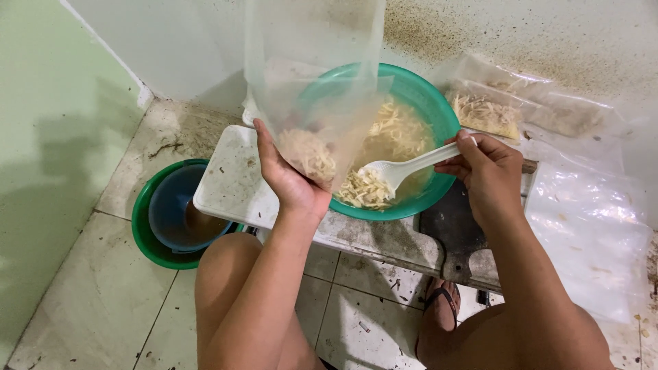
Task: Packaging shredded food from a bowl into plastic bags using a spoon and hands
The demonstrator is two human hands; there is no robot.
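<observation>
My left hand grips a clear plastic bag from below, held upright over a green bowl. A clump of pale shredded food sits in the bag's bottom. My right hand holds a white plastic spoon by its handle. The spoon's head rests in the shredded food inside the bowl, just right of the bag.
The bowl stands on a dirty white board over a low slab. A blue bowl nested in a green basin sits on the tiled floor at left. Filled clear bags and empty plastic sheets lie at right. A dark cleaver lies below the bowl.
</observation>
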